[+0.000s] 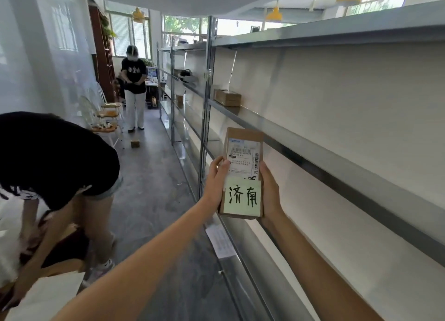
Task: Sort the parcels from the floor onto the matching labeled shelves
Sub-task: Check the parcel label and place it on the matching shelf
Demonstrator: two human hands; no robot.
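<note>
I hold a small brown cardboard parcel [243, 137] upright in front of me with both hands. It carries a white shipping label and a pale yellow sticky note with two handwritten characters. My left hand [216, 181] grips its left edge, my right hand [271, 193] its right edge. The parcel is in front of the metal shelving [313, 142] that runs along the right. Another brown box [227, 97] sits on a shelf further down. One more small parcel [135, 143] lies on the floor in the aisle.
A person in a black top [55, 156] bends over at the left, close to me, above parcels on the floor. Another person [134, 87] stands far down the aisle. Chairs [106, 118] line the left wall. A paper sheet [220, 241] hangs on the lower shelf edge.
</note>
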